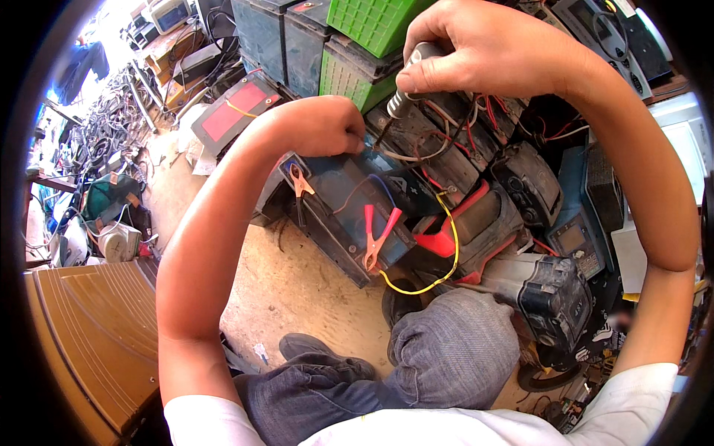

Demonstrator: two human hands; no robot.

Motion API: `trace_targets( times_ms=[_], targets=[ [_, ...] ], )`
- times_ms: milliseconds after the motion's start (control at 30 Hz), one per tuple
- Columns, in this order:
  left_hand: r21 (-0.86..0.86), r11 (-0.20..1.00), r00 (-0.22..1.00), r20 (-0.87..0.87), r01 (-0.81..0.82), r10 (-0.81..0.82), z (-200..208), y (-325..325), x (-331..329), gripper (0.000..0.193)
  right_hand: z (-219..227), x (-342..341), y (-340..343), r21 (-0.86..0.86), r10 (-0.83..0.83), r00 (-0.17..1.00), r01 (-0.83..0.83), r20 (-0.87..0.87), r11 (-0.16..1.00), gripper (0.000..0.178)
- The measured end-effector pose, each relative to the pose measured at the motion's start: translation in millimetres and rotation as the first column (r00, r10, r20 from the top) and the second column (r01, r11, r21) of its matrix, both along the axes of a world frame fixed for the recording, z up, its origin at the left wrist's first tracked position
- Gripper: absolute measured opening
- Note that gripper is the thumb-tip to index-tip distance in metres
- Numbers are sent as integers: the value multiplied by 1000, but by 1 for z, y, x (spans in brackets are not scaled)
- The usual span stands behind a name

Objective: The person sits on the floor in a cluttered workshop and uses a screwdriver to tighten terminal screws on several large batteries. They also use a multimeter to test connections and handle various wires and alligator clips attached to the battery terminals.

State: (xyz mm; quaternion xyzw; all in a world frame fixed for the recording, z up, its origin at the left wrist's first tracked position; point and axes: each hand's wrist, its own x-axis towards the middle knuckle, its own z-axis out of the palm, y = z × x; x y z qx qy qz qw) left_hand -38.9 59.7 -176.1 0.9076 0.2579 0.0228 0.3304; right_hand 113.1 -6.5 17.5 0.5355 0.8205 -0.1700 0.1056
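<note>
My right hand [476,56] is wrapped round the grey ribbed handle of a screwdriver [401,102]. Its dark shaft points down among wires beside my left hand [323,126]. The fingers of that left hand are curled in a pinch over the far end of a dark battery [349,201]; what they hold, if anything, is hidden. On the battery's near part rests a red-handled clamp [381,238], joined to a yellow wire [455,249]. A black-handled clamp [300,189] lies at the battery's left edge.
Large dark batteries [260,37] and a green crate [372,26] stand behind. Right of the battery are a red-and-black device [476,230] and a grey-black case [554,301]. Tangled cables [104,134] lie far left; a brown ridged panel [97,334] stands near left.
</note>
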Motion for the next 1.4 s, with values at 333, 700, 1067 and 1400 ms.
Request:
trace_targets(
  times_ms=[333,700,1067,1400],
  targets=[
    [-31,989,979,139,-144,147,-5,-8,-8,24,-1,9,4,1,-395,917,396,49,918,40],
    [-123,908,881,221,-401,419,-7,-22,4,22,-44,79,-6,314,10,937,107,-348,943,35],
    [-56,901,882,183,-431,433,-14,-20,10,22,-19,45,7,156,-57,989,78,-136,985,38],
    [-34,916,896,196,-399,398,-12,-22,9,23,-68,52,32,459,288,922,-145,-258,877,28]
  ],
)
